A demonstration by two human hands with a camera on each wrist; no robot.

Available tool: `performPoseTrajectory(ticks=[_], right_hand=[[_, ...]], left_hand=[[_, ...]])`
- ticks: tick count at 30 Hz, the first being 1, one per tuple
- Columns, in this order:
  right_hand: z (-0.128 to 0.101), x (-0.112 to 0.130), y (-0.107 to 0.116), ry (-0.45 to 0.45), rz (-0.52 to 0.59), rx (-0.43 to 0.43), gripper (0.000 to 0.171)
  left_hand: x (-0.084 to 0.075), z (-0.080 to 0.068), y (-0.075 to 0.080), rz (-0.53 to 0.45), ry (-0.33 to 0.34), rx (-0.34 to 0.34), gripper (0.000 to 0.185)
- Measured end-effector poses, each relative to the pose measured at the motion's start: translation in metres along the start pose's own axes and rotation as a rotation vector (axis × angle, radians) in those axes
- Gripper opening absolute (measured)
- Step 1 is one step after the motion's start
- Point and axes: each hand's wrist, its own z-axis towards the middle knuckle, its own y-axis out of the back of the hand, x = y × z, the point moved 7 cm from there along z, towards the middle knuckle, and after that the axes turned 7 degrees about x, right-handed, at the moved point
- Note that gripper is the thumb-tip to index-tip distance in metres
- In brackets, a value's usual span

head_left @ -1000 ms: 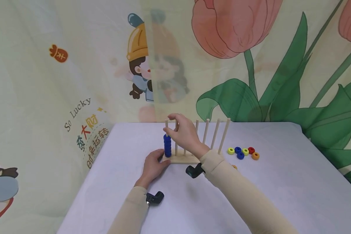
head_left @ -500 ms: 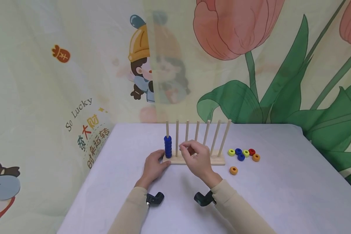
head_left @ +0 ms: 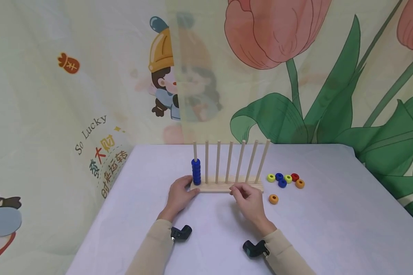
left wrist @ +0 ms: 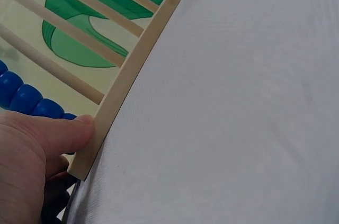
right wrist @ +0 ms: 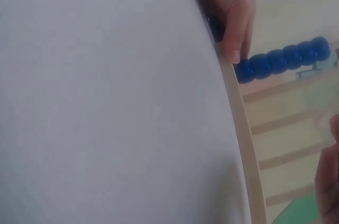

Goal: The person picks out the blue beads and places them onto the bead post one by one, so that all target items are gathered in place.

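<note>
A wooden peg stand (head_left: 213, 187) with a row of upright pegs stands on the table. Its leftmost peg carries a stack of blue beads (head_left: 196, 172), and bare wood shows on the peg above them. My left hand (head_left: 179, 196) grips the left end of the base, and the left wrist view shows the thumb (left wrist: 69, 133) pressed on its front face. Just in front of the base's right part hovers my right hand (head_left: 249, 200), fingers loosely curled, with no bead visible in it. Only its fingertips (right wrist: 328, 176) enter the right wrist view.
Right of the stand lie two yellow beads (head_left: 270, 178), two blue beads (head_left: 282, 183), a red bead (head_left: 295, 177) and an orange bead (head_left: 299, 183). Nearer me is another orange bead (head_left: 273, 199). A white cloth (head_left: 213, 244) covers the table; a printed curtain hangs behind.
My right hand has come down from the top of the leftmost peg and moved right, towards me, to the base's right part. The left hand has kept its hold; the blue stack looks unchanged.
</note>
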Motion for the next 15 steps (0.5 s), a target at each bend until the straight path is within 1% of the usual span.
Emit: performPoseTrajectory(ticks=[2, 3, 5, 7, 9, 11, 15], right_hand=[[0.000, -0.014, 0.002, -0.040, 0.000, -0.001, 0.011], [0.000, -0.020, 0.004, -0.043, 0.001, -0.014, 0.011], [-0.001, -0.031, 0.010, -0.018, -0.007, -0.058, 0.012], [-0.001, -0.041, 0.018, 0.013, -0.001, -0.124, 0.012], [-0.002, -0.044, 0.029, 0.049, -0.004, -0.186, 0.013], [-0.003, -0.047, 0.038, 0.061, -0.014, -0.232, 0.013], [-0.004, -0.056, 0.055, 0.032, -0.037, -0.280, 0.013]], left_hand=[[0.001, 0.000, 0.000, -0.002, 0.003, 0.001, 0.054], [0.000, -0.001, 0.000, -0.004, 0.004, 0.001, 0.055], [-0.001, -0.001, 0.001, -0.008, 0.005, 0.002, 0.054], [-0.002, -0.002, 0.001, -0.015, 0.008, 0.007, 0.055], [-0.004, -0.002, 0.001, -0.015, 0.006, 0.011, 0.055], [-0.005, -0.002, 0.001, -0.012, 0.010, 0.015, 0.055], [-0.005, -0.002, 0.002, -0.011, 0.021, 0.016, 0.056]])
